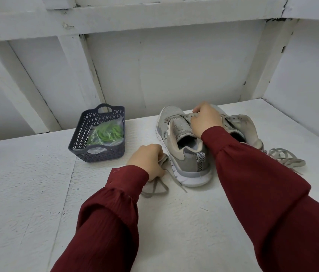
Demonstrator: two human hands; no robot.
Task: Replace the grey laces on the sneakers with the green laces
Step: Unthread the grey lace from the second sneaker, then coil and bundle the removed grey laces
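Note:
Two grey sneakers stand side by side on the white table, toes pointing away. My right hand (205,119) grips the eyelet edge of the left sneaker (186,154) near its toe. The right sneaker (241,126) is partly hidden behind my right sleeve. My left hand (147,160) holds a grey lace (161,188) that trails over the table beside the left sneaker's heel. A second grey lace (284,157) lies in a loose pile to the right of the sneakers. The green laces (107,134) sit in a clear bag inside a dark basket.
The dark perforated basket (80,138) stands on the table to the left of the sneakers. A white panelled wall (174,71) rises right behind the table. The white table (193,222) stretches toward me between my arms.

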